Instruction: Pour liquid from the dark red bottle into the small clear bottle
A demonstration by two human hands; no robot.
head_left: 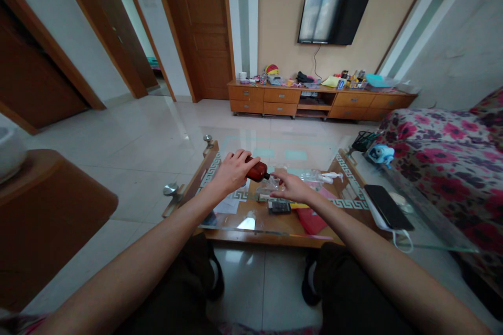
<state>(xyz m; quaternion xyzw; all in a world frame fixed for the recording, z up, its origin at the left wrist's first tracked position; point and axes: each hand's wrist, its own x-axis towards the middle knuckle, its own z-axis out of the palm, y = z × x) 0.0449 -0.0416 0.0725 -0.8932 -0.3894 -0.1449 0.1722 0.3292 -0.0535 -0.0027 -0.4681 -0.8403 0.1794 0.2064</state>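
The left hand [236, 168] grips the brown bottle [258, 170], tilted above the glass table [251, 224]; the right hand [291, 186] is partly curled near its dark neck. Beyond, a television [333, 19] hangs above the wooden cabinet [281, 96].

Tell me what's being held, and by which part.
The left hand grips a brown bottle around its body; whether the right hand holds anything cannot be told.
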